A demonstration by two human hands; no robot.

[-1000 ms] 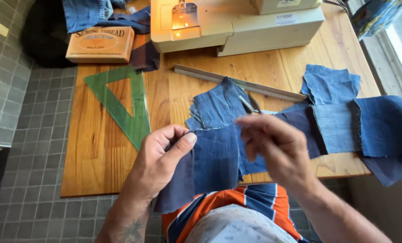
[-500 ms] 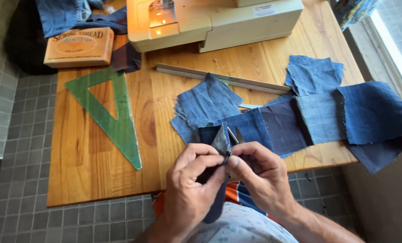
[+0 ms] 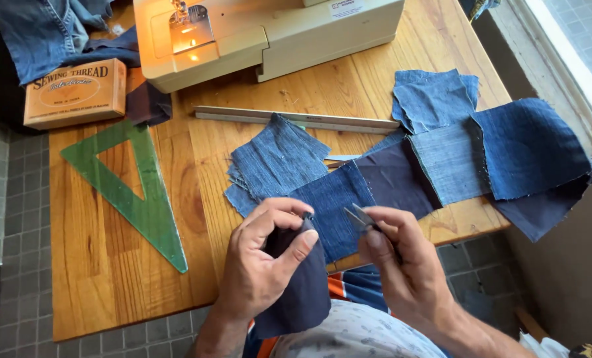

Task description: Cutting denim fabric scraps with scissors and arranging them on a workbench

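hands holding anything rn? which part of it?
Left hand pinches the dark navy fabric patch at its top edge, thumb against fingertips. Right hand grips small metal thread snips by the handle, blades pointing toward the patch.

A flat, rectangular tan cardboard box (image 3: pixel 74 92) with dark lettering in an oval lies at the table's far left corner, beside the sewing machine (image 3: pixel 269 33), which carries a small white label (image 3: pixel 348 6).

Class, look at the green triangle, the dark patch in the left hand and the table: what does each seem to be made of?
Green set square: probably translucent plastic, since the wood grain shows faintly through it. Dark patch pinched by the left hand: woven fabric, likely denim; it drapes limply. Table: varnished wood, with visible grain and planks.
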